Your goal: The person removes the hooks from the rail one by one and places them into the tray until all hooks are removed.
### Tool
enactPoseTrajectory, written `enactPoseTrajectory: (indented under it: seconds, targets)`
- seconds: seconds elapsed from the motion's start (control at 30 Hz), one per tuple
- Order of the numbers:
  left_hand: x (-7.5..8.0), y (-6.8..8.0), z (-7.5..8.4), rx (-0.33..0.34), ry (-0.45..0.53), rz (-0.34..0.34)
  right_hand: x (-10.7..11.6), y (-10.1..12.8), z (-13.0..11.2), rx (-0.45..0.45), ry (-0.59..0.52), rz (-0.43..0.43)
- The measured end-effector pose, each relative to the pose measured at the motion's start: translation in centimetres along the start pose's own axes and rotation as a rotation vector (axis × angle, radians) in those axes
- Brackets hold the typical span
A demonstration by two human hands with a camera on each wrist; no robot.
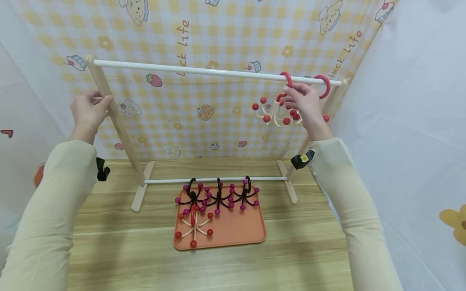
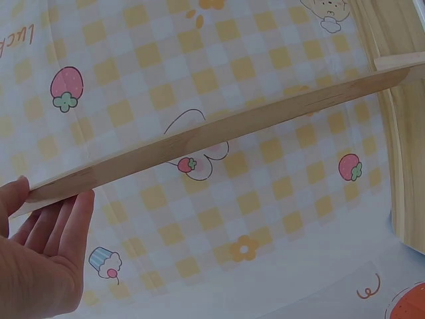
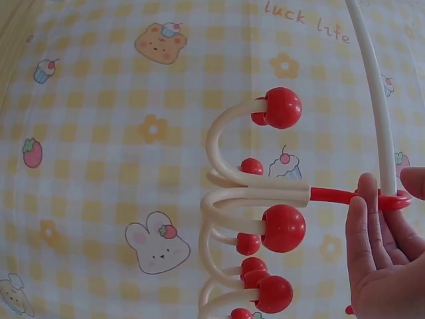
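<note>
Left hand [image 1: 88, 110] grips the left wooden upright [image 1: 109, 109] of the rack, fingers and thumb curled round it; in the left wrist view the fingers [image 2: 53, 246] lie along the wood.

Top rail [image 1: 204, 71]: carries two red-hooked cream hangers with red ball tips, both at its far right end. The right hand [image 1: 305, 104] pinches the hook of the nearer-to-centre one, the cream hanger [image 3: 246, 199], with the hook over the rail; the fingertips [image 3: 368, 219] lie on the red hook. A second red hook [image 1: 324, 85] hangs just to its right.

Judged progress: two hung, four left.

Orange tray [image 1: 251, 236], on the table in front of the rack's lower bar: three black hangers with magenta tips [image 1: 218, 197] along its far edge, and one cream hanger with red tips [image 1: 194, 226] lying flat at near left.
</note>
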State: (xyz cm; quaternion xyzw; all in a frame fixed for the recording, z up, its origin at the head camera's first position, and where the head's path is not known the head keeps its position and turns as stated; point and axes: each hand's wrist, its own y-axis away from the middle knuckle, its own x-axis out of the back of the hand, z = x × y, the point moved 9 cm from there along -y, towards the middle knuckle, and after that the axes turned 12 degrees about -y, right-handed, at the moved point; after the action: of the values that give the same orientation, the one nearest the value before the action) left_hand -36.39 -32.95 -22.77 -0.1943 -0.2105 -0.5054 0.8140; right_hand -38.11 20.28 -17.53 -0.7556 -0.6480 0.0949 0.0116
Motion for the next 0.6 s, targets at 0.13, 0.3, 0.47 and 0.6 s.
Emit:
enactPoseTrajectory:
  seconds: [0.13, 0.3, 0.47, 0.6]
  targets:
    - [-0.02, -0.14, -0.04, -0.001, -0.014, 0.003, -0.38, -0.19, -0.03, -0.023, 0.001, -0.001]
    - [0.01, -0.16, -0.06, -0.001, -0.01, 0.002, -0.52, -0.35, -0.14, -0.029, -0.014, 0.006]
    - [-0.01, -0.18, -0.06, 0.003, -0.01, -0.004, -0.47, -0.4, -0.24, -0.038, -0.056, 0.018]
    - [-0.01, -0.22, -0.08, 0.004, -0.008, -0.003, -0.57, -0.36, -0.68, -0.02, -0.094, 0.017]
